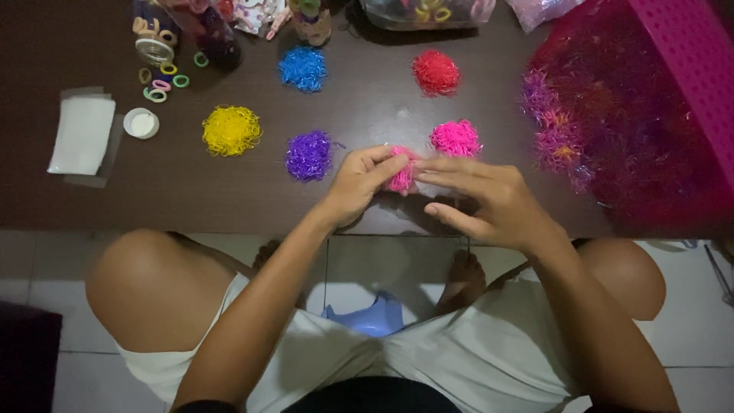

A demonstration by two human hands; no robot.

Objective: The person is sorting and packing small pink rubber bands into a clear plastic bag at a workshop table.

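Note:
My left hand [359, 183] and my right hand [482, 200] meet over the near edge of a dark table [229, 191]. Together they pinch a small clump of pink elastic bands [401, 174], with a thin clear plastic bag [434, 187] under my right fingers. Just behind sits a pile of pink bands [455, 138]. A purple pile [309, 155] lies left of my left hand. Farther back are a yellow pile [231, 130], a blue pile [303, 68] and a red pile [436, 73].
A large heap of mixed pink and purple bands [612, 130] spills from a magenta basket [688, 69] at right. At left lie a white paper pad [80, 134], a white lid [141, 122], loose hair rings [164, 84] and a jar [157, 38]. Bags [420, 11] line the back edge.

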